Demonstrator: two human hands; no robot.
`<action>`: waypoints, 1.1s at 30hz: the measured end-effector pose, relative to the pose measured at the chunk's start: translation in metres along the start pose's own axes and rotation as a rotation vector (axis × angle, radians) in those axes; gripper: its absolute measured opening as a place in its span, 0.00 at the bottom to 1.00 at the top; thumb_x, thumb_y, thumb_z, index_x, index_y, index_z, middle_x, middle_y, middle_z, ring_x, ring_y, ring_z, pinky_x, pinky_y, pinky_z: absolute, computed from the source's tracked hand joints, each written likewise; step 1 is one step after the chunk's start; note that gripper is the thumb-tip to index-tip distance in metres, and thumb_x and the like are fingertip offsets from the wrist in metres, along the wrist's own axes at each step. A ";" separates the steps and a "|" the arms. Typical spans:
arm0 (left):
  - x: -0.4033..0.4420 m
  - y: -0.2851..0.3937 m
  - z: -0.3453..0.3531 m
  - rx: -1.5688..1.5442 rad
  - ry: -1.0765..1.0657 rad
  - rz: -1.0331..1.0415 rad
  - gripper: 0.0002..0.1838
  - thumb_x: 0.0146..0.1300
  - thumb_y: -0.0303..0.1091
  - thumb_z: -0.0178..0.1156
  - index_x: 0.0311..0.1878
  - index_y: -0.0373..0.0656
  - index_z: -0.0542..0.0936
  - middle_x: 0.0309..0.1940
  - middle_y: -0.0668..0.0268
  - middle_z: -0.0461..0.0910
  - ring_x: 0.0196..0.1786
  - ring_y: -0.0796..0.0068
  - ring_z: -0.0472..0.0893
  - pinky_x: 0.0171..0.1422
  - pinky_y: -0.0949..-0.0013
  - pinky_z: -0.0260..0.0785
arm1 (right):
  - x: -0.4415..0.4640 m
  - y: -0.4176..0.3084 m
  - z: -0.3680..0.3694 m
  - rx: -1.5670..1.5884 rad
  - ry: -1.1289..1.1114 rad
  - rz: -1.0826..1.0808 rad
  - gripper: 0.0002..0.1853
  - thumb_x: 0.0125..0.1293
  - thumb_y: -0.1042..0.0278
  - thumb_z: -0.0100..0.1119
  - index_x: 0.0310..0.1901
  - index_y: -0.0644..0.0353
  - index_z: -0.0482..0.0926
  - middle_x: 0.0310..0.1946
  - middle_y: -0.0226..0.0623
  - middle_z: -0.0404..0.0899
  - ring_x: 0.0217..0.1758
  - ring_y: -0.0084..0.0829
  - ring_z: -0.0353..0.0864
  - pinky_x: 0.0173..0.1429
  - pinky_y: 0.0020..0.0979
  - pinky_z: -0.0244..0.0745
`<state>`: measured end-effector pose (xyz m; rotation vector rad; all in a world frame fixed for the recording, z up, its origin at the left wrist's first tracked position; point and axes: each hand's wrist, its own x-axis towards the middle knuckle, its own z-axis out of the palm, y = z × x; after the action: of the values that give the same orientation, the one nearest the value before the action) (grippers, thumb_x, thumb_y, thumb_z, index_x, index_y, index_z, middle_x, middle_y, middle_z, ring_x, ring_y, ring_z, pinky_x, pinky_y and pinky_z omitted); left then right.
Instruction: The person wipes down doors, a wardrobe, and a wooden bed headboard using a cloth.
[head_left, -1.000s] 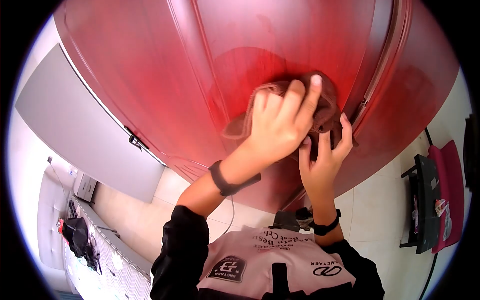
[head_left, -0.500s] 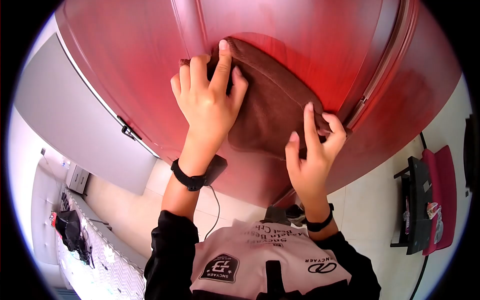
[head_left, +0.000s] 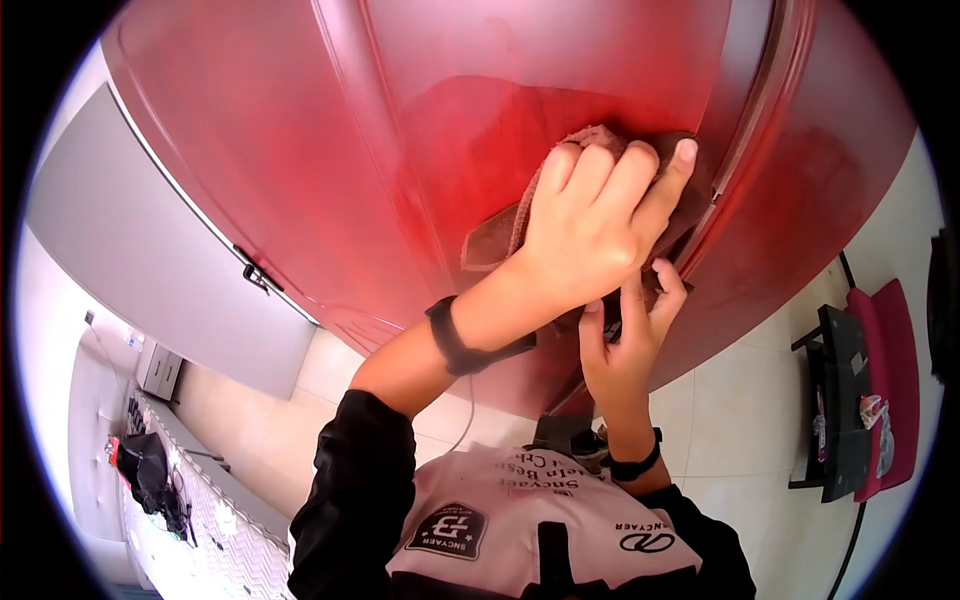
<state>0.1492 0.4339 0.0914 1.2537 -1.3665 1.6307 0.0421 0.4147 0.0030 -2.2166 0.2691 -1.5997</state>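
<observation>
A brown cloth (head_left: 493,238) is bunched against the glossy red wooden panel (head_left: 420,170). My left hand (head_left: 590,215) is closed over the cloth, knuckles up, with the index finger stretched toward its upper right corner. Just below, my right hand (head_left: 628,350) is at the cloth's lower right part, thumb and index finger raised and apart. Its other fingers are curled at the cloth, partly hidden. A darker red, smeared patch shows on the panel above and left of the cloth.
A raised moulding with a metal piece (head_left: 718,195) runs along the panel's right side. To the left stands a grey door (head_left: 170,240) with a black handle (head_left: 258,270). A bed (head_left: 210,530) lies lower left; a dark table (head_left: 835,400) and red seat (head_left: 893,390) are at right.
My left hand has swept right, carrying the cloth's left side across, so the spread cloth is now bunched near my right hand. The right hand has barely moved.
</observation>
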 end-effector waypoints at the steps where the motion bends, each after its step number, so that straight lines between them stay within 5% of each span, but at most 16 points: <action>1: 0.000 -0.001 -0.001 0.003 -0.008 0.009 0.27 0.40 0.28 0.59 0.50 0.47 0.80 0.33 0.68 0.69 0.30 0.70 0.65 0.35 0.68 0.56 | -0.001 0.001 -0.001 0.012 -0.006 0.017 0.24 0.57 0.77 0.55 0.56 0.72 0.68 0.57 0.51 0.56 0.56 0.44 0.63 0.57 0.36 0.64; 4: 0.003 -0.010 -0.011 0.045 -0.066 0.093 0.24 0.46 0.35 0.55 0.50 0.41 0.78 0.34 0.63 0.71 0.32 0.66 0.68 0.37 0.64 0.59 | 0.003 -0.002 -0.003 0.053 0.000 0.013 0.28 0.54 0.76 0.56 0.59 0.67 0.68 0.54 0.51 0.59 0.53 0.42 0.62 0.53 0.35 0.66; 12: -0.021 -0.091 -0.067 0.467 -0.103 -0.276 0.22 0.48 0.28 0.59 0.51 0.46 0.79 0.34 0.64 0.71 0.38 0.65 0.71 0.39 0.66 0.59 | 0.023 -0.020 -0.003 0.186 -0.101 -0.090 0.27 0.53 0.77 0.56 0.58 0.65 0.70 0.56 0.51 0.63 0.56 0.45 0.65 0.59 0.38 0.63; 18: -0.026 -0.081 -0.064 0.355 -0.050 -0.395 0.24 0.46 0.22 0.58 0.51 0.41 0.79 0.34 0.61 0.70 0.37 0.62 0.72 0.40 0.63 0.60 | 0.012 -0.021 0.019 0.238 -0.167 -0.085 0.29 0.53 0.76 0.56 0.60 0.63 0.68 0.57 0.52 0.63 0.54 0.48 0.66 0.58 0.40 0.64; 26: 0.026 -0.013 0.001 0.104 0.045 0.039 0.22 0.48 0.33 0.54 0.49 0.43 0.78 0.34 0.66 0.69 0.31 0.70 0.66 0.34 0.68 0.57 | 0.002 -0.002 -0.006 0.097 0.049 -0.022 0.21 0.53 0.78 0.51 0.52 0.68 0.74 0.59 0.51 0.64 0.57 0.43 0.67 0.56 0.34 0.64; 33: 0.016 -0.004 -0.001 0.001 -0.042 0.061 0.22 0.44 0.33 0.57 0.47 0.53 0.82 0.35 0.69 0.67 0.33 0.71 0.65 0.34 0.69 0.56 | -0.004 0.011 -0.012 0.066 0.032 -0.021 0.22 0.54 0.78 0.51 0.53 0.71 0.73 0.58 0.51 0.64 0.56 0.42 0.68 0.51 0.32 0.66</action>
<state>0.1477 0.4346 0.1075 1.2645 -1.4423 1.6552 0.0299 0.4040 -0.0021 -2.1525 0.1994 -1.6327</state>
